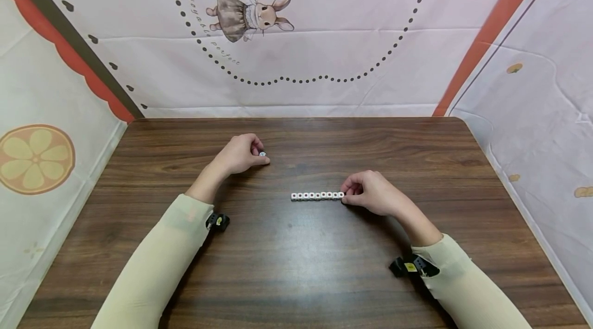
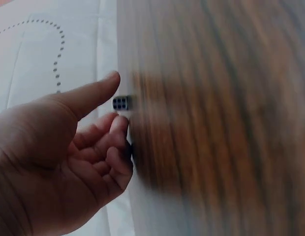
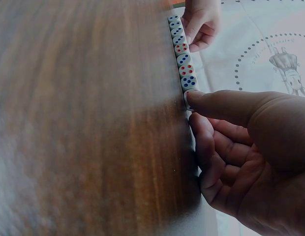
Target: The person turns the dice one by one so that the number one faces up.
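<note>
A row of small white dice lies across the middle of the table, tops each showing one dark dot. In the right wrist view, the dice show blue and red dots on their sides. At the row's right end, my right hand pinches the last die between thumb and index finger; the thumb partly covers it. Farther back and left, my left hand is around a separate die. In the left wrist view, a gap shows between its thumb and this die, with its fingers loosely curled below.
The dark wood-grain table reaches back to a pale cloth wall with a printed rabbit. Cloth also hangs at both sides. Each wrist carries a small black camera, such as the left one.
</note>
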Demonstrator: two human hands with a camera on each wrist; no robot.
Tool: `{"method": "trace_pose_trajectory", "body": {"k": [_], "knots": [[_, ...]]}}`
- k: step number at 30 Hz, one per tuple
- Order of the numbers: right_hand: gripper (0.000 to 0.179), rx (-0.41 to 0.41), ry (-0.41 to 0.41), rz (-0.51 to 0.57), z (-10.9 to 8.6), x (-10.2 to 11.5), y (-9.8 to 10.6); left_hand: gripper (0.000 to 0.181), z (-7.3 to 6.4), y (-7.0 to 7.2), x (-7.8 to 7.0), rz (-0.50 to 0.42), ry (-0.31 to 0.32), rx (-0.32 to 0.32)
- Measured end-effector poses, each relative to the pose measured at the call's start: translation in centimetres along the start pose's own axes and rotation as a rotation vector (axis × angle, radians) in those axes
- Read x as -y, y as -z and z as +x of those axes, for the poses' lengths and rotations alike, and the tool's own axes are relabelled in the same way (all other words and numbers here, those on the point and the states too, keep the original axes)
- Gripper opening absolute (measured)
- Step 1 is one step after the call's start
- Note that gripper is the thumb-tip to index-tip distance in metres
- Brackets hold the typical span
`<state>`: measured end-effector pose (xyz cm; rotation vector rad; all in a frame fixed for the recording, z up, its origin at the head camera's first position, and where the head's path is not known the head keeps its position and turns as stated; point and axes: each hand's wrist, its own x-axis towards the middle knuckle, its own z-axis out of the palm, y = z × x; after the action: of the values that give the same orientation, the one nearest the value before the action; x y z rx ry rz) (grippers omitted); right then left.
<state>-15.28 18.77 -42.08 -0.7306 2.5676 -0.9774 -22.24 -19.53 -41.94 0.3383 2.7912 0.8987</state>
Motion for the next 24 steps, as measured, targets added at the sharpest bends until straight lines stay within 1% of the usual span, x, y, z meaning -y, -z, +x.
{"method": "trace_pose_trajectory", "body": {"k": [2,5,8,11,17,24], "knots": [[0.008,-0.001,0.001,0.0,-0.02,-0.02,0.0,0.038,0.04,-0.18,-0.19,0.021,0.017,-0.011],[0.008,0.001,0.001,0.002,-0.02,-0.03,0.01,0.037,0.06,-0.33,-0.42,0.049,0.022,-0.023],[0.007,0.002,0.0,0.003,0.02,-0.03,0.03,0.031,0.07,-0.33,-0.58,0.072,0.006,-0.03],[0.007,0.003,-0.002,0.006,0.05,-0.02,0.03,0.025,0.06,-0.29,-0.64,0.075,-0.012,-0.027],[0.007,0.001,0.003,0.002,0.03,-0.02,0.03,0.017,-0.12,-0.06,-0.68,0.043,-0.036,-0.022],[0.007,-0.001,0.005,-0.003,0.03,-0.06,0.01,0.013,-0.14,0.2,-0.2,-0.04,-0.033,-0.03]]}}
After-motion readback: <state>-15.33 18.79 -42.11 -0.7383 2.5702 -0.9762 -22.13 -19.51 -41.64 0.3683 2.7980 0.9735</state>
